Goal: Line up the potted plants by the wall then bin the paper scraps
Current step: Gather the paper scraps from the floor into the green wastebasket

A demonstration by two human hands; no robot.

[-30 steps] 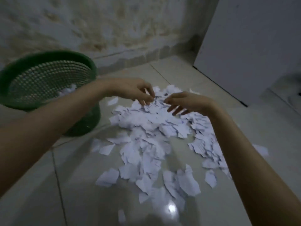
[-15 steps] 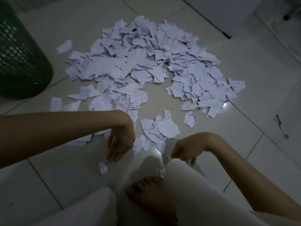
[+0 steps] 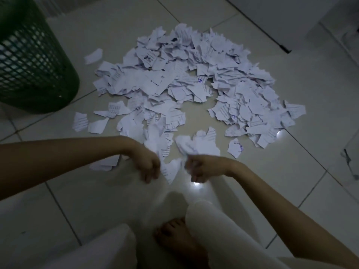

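A wide heap of torn white paper scraps point(image 3: 186, 80) covers the tiled floor ahead of me. The green mesh bin point(image 3: 35, 65) stands at the far left of the heap, its rim out of frame. At the heap's near edge my left hand point(image 3: 147, 166) hangs with loosely curled fingers, their tips down beside a loose scrap point(image 3: 171, 171). To the right of that scrap, the curled fingers of my right hand point(image 3: 202, 168) pinch what looks like a small blurred scrap. No potted plants are in view.
My bare foot point(image 3: 174, 239) and white-trousered knees point(image 3: 213, 226) fill the bottom of the view. A white panel point(image 3: 281, 16) rises at the top right. A small dark piece of debris point(image 3: 347, 160) lies on the tiles at far right.
I have looked down from the heap's far side, and both hands have pulled back to its near edge. In the last half second they moved up to the nearest scraps.
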